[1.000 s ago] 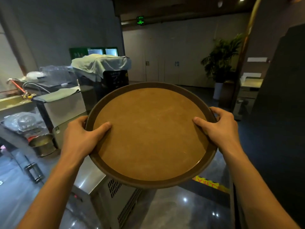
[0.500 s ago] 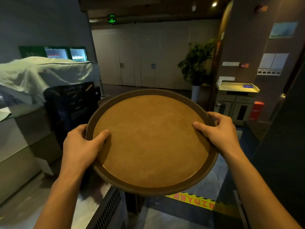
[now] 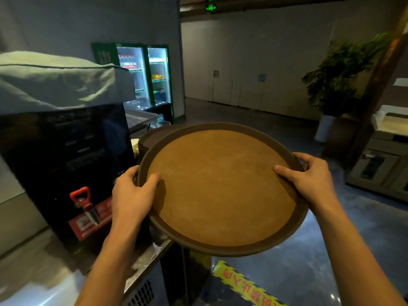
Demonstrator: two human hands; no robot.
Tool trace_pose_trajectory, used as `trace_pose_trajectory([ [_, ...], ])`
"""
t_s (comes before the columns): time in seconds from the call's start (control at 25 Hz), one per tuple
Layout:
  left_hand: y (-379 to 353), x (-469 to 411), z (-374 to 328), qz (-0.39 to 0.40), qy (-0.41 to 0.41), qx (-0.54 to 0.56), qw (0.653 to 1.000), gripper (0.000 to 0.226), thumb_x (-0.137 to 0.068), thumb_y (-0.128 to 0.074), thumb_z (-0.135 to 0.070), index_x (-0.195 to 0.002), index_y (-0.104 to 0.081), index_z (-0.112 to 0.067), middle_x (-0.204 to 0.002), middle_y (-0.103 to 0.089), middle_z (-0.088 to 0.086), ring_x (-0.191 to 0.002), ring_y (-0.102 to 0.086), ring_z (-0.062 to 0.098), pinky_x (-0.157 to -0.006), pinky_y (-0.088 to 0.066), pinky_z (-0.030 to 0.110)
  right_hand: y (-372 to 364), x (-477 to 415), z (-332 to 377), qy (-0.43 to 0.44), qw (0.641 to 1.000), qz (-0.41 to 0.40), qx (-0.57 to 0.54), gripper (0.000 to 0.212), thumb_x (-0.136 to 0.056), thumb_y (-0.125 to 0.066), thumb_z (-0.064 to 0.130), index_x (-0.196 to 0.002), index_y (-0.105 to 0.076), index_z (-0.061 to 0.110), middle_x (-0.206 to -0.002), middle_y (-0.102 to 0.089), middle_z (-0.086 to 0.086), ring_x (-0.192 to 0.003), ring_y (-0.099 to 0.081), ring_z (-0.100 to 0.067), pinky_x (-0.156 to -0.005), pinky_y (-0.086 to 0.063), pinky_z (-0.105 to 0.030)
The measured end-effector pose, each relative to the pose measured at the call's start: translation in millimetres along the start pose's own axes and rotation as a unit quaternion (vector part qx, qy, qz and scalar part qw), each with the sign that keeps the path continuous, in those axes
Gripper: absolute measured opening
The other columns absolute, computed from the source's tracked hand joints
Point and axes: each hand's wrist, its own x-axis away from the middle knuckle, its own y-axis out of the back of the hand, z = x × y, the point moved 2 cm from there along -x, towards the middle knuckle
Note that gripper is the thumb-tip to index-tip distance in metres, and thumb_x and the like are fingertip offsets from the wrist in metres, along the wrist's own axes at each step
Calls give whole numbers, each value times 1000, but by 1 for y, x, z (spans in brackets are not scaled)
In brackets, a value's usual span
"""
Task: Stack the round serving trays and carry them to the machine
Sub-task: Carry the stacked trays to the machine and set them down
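Round brown serving tray with dark rim (image 3: pixel 220 186): one visible in hand, held in the air beside a black machine (image 3: pixel 66 162); a second dark tray edge (image 3: pixel 152 133) shows behind it. Left hand (image 3: pixel 130 195) and right hand (image 3: pixel 309 180): each clamped on the rim, thumb on top. Yellow floor strip (image 3: pixel 242 286): red writing, unreadable.

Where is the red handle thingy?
In the head view, the red handle sits low on the left, on the front of the black machine, just left of the left hand holding the round tray.

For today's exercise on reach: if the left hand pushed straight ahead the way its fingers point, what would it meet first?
Probably the second stack of round trays behind the held tray, beyond the left hand; depth is unclear.
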Motion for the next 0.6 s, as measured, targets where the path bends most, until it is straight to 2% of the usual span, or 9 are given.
trace_pose_trajectory([
  [0.16, -39, -42, 14, -49, 34, -28, 998, 36, -72, -61, -52, -105, -61, -39, -102, -65, -4, -92, -64, 19, -79, -55, 48, -53, -81, -6, 8, 998, 62, -7, 72, -76, -80, 37, -139, -51, 18, -139, -56, -10, -122, -55, -33, -96, -47, -51],
  [0.28, -66, -77, 33, -56, 57, -49, 996, 24, -70, -60, -56, -92, -54, -50, -102, -61, -5, -90, -63, 17, -75, -56, 46, -94, -137, -10, 16, 996, 88, -11, 69, -77, -80, 33, -138, -51, 19, -138, -55, -10, -123, -53, -32, -94, -45, -48],
  [0.44, -89, -111, 37, -77, 74, -33, 994, 25, -83, -66, -35, -101, -49, -38, -97, -45, -6, -83, -51, 9, -74, -47, 38, -142, -195, -11, 17, 992, 124, 11, 71, -75, -80, 36, -138, -50, 22, -138, -54, -10, -122, -52, -32, -93, -45, -48],
  [0.52, -100, -128, 44, -78, 78, -30, 993, 27, -84, -65, -31, -106, -51, -33, -100, -44, -4, -83, -48, 6, -74, -41, 33, -161, -221, -11, 21, 989, 140, 30, 73, -74, -79, 40, -139, -51, 22, -137, -54, -11, -121, -53, -32, -93, -46, -49],
  [0.6, -108, -146, 51, -73, 91, -51, 992, 42, -84, -65, -31, -124, -51, -25, -110, -44, 0, -89, -49, 10, -78, -41, 33, -183, -244, -11, 21, 985, 167, 42, 71, -76, -78, 40, -139, -51, 20, -137, -54, -12, -121, -53, -33, -94, -46, -50],
])
